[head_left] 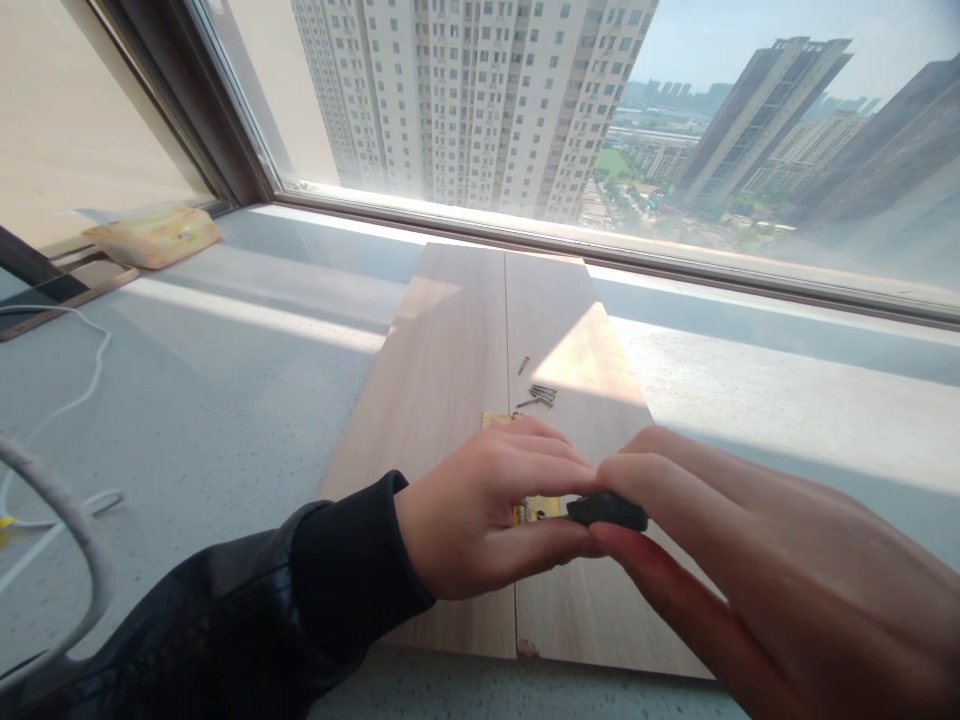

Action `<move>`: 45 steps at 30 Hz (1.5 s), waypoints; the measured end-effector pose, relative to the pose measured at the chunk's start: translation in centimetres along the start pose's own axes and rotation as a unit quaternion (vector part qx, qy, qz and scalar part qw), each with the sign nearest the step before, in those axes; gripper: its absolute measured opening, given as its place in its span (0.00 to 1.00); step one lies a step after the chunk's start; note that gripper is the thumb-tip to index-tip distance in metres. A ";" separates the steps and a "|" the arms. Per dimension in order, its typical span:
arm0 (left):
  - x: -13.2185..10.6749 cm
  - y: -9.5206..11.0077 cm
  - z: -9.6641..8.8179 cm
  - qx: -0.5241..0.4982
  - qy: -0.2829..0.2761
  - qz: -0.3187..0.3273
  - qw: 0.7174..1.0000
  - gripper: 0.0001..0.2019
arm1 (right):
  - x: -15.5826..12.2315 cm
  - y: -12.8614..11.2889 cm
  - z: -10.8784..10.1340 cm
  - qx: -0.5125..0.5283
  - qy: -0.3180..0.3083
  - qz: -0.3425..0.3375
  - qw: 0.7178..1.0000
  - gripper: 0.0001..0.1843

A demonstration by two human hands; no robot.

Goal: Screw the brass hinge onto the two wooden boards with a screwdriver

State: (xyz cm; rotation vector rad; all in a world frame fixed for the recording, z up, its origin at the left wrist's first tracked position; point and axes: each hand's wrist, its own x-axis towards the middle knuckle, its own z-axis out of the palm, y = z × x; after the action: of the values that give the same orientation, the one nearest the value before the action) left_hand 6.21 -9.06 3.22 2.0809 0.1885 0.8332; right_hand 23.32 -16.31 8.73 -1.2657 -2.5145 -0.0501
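Note:
Two pale wooden boards (442, 350) lie side by side with a narrow seam between them. Across the seam sits a brass hinge (541, 508), mostly covered by my left hand (499, 490). A small screwdriver with a black handle (609, 511) lies low over it, its thin shaft pointing left at the hinge. The thumb and index finger of my right hand (720, 540) pinch the handle. My left fingers and thumb close around its front end, touching my right fingertips. Beyond the hands, several loose screws (541, 394) lie in a cluster, and a single screw (523, 365) lies apart.
The boards rest on a speckled white sill (300, 400) below a large window (480, 110). A yellowish soft packet (154, 237) is at the far left corner. White cables (94, 375) and a thicker grey tube (82, 540) curve along the left side.

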 end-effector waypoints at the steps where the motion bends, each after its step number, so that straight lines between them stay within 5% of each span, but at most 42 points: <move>1: -0.1 -0.1 0.1 -0.007 0.004 0.004 1.000 0.10 | -0.1 -0.1 -0.2 0.015 -0.008 0.003 1.000 0.06; 7: -0.5 -0.6 1.4 0.010 0.127 0.016 0.992 0.07 | 0.4 -0.4 0.2 -0.116 0.051 0.076 0.989 0.19; 10: -0.5 -0.5 1.4 0.032 0.159 0.013 0.987 0.06 | 0.7 -0.5 0.8 -0.100 0.048 0.058 0.992 0.19; 12: -0.3 -0.3 0.9 0.026 0.132 0.010 0.991 0.08 | 0.6 -0.4 0.8 -0.059 0.034 0.033 0.997 0.16; 16: 0.1 0.0 0.0 -0.003 -0.011 0.014 1.000 0.08 | 0.0 -0.2 0.1 0.017 0.008 0.008 1.000 0.08; 20: -0.3 -0.5 0.5 0.021 0.102 0.021 0.994 0.08 | 0.0 -0.3 0.1 0.026 -0.003 0.024 0.999 0.06; 25: -0.9 -0.7 1.8 0.098 0.185 -0.009 0.978 0.09 | 0.7 -0.6 0.8 -0.106 0.062 0.060 0.991 0.20; 29: -0.6 -0.7 1.5 0.104 0.172 0.005 0.980 0.09 | 0.6 -0.6 1.0 -0.069 0.039 0.026 0.997 0.17; 33: -0.1 -0.5 0.5 0.019 0.017 0.019 0.999 0.07 | 0.1 -0.3 0.4 0.019 -0.002 -0.001 1.000 0.08; 35: -0.1 -0.5 0.2 0.008 -0.010 0.009 1.000 0.06 | 0.0 -0.1 0.1 0.057 -0.012 -0.007 0.998 0.05; 41: -0.6 -1.0 1.0 0.032 0.145 -0.022 0.989 0.10 | 0.6 -0.3 0.4 -0.068 0.048 0.049 0.995 0.18; 45: -0.6 -0.9 0.9 0.005 0.146 -0.064 0.987 0.11 | 1.0 -0.7 0.9 -0.080 0.047 0.043 0.995 0.19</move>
State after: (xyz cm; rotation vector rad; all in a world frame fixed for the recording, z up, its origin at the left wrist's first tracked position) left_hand 6.41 -9.38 1.90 1.9242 0.4805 1.0563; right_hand 21.99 -15.78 8.25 -1.3968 -2.4126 -0.2890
